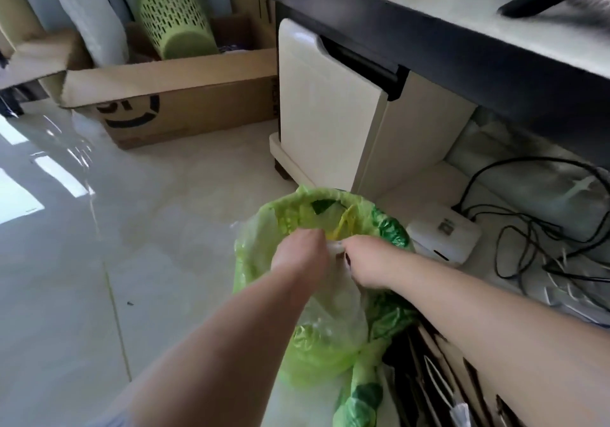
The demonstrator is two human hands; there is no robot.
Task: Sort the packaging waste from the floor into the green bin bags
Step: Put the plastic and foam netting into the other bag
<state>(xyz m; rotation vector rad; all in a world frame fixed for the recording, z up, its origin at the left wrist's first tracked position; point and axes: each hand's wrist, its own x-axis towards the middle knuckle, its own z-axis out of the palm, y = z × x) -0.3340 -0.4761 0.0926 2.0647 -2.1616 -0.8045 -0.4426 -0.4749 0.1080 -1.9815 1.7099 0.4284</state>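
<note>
A translucent green bin bag (260, 228) stands open on the pale tiled floor near a white cabinet. Over its mouth, my left hand (298, 251) and my right hand (369, 261) meet, both pinching a small whitish piece of packaging (336, 245) between them. Inside the bag lie yellow and green bits of waste (343, 218). A second green bag with a dark leaf print (359, 390) lies crumpled under my right forearm. What my fingers grip beneath is partly hidden.
A white cabinet (330, 103) stands behind the bag under a dark-edged desk (462, 37). A white box (445, 232) and tangled black cables (544, 245) lie right. A cardboard box (185, 96) holding a green basket (175, 20) sits at back. Flattened cardboard (429, 377) lies lower right.
</note>
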